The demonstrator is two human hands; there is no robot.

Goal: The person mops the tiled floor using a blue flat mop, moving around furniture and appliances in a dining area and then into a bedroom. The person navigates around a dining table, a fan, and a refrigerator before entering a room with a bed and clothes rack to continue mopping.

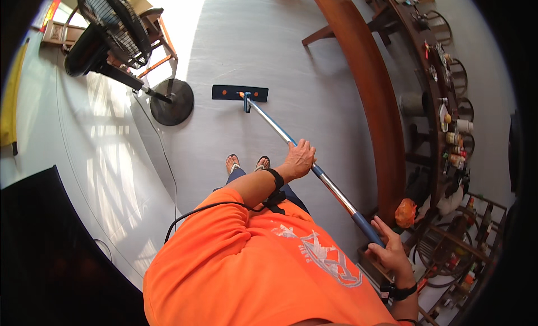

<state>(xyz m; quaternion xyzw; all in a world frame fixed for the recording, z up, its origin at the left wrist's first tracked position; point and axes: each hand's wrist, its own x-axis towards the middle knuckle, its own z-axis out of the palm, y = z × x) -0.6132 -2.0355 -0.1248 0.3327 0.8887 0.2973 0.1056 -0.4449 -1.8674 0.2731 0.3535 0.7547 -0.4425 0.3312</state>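
Observation:
A flat mop with a metal and blue pole [336, 191] slants across the floor before me. Its dark rectangular head [239, 93], marked with orange dots, lies flat on the grey floor [235, 44] ahead of my feet. My left hand [300, 158] grips the pole around its middle. At the pole's blue top end, my right hand [387, 246] rests against the grip with fingers extended and apart; its palm touches or nearly touches the end, and the fingers are not closed round it.
A black pedestal fan [172, 102] stands at the left, its cable [162, 143] running along the floor. To the right is a long wooden bench [370, 94], beside a table [424, 73] laden with dishes and jars. An orange plastic bag [405, 213] sits near the bench's end.

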